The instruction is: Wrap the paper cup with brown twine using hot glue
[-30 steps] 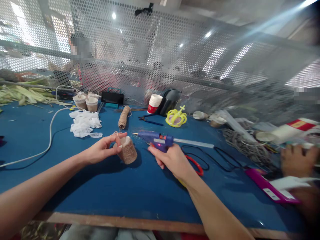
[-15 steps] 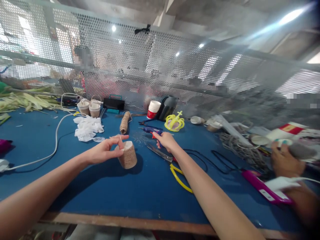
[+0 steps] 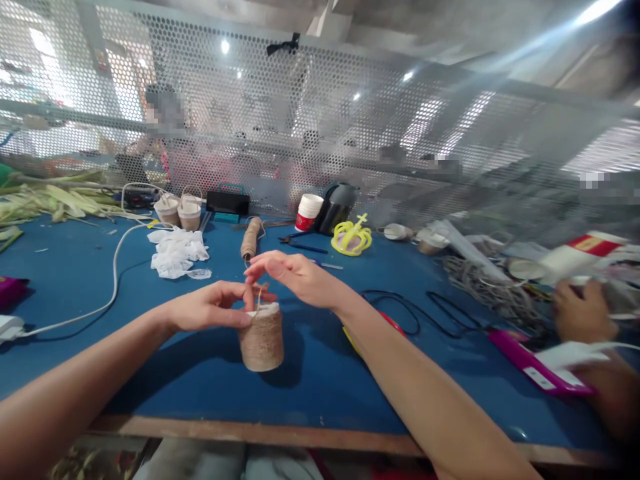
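My left hand (image 3: 213, 307) grips the rim of a small cup (image 3: 263, 340) wrapped in twine, thumb on its near side. The cup is upright with a pale top edge, just above or on the blue table. A strand of twine (image 3: 259, 301) rises from its rim towards the fingers of both hands. My right hand (image 3: 295, 277) is over the cup, palm down, its fingers bent together at the strand; its thumb is hidden. Behind the hands lies a spool of twine (image 3: 251, 238). Yellow handles (image 3: 351, 339) show partly beneath my right forearm, with a red part (image 3: 391, 323) beside them.
White crumpled cloth (image 3: 177, 252), two small cups (image 3: 189, 215) and a white cable (image 3: 116, 267) lie left. Pliers (image 3: 305, 247), stacked paper cups (image 3: 309, 212) and a yellow crown (image 3: 351, 237) stand behind. Right are a purple power strip (image 3: 537, 363) and another person's hand (image 3: 583, 313).
My right hand has let go of the blue glue gun and come left over the cup. The glue gun is out of sight. The cup has shifted slightly towards me and stands more upright.
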`<state>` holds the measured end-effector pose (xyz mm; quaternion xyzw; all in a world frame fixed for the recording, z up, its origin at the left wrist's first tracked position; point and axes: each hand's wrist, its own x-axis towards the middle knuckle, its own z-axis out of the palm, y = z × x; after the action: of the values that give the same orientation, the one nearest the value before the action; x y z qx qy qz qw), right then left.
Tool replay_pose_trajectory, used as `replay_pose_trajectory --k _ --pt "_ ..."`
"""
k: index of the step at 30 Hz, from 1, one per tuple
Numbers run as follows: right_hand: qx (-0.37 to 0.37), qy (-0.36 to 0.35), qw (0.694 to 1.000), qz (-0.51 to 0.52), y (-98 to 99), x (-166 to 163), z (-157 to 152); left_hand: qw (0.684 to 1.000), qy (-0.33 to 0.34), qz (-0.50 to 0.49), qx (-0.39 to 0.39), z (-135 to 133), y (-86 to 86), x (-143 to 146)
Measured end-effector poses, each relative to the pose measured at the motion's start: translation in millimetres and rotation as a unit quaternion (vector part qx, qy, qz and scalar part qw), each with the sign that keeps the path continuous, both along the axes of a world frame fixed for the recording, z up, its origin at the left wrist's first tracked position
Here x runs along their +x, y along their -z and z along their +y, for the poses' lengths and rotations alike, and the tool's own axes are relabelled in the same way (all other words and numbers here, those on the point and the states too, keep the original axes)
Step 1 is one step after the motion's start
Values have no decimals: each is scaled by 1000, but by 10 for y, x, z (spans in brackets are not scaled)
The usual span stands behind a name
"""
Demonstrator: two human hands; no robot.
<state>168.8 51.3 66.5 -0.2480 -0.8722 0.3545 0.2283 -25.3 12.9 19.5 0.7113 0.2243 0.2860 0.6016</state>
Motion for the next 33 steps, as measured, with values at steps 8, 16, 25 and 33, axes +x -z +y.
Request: replay_pose_trajectory --k 8,16,25,33 --pt "5 76 997 -9 -78 82 -161 994 11 -55 -95 27 20 -22" --pt "27 143 988 -43 -41 200 -373 989 -14 -71 -129 72 54 -53" --pt "10 172 984 -47 127 256 -377 994 -10 -57 -91 54 37 -54" --pt "24 169 984 -45 224 289 -394 998 -11 -30 -50 55 29 -57"
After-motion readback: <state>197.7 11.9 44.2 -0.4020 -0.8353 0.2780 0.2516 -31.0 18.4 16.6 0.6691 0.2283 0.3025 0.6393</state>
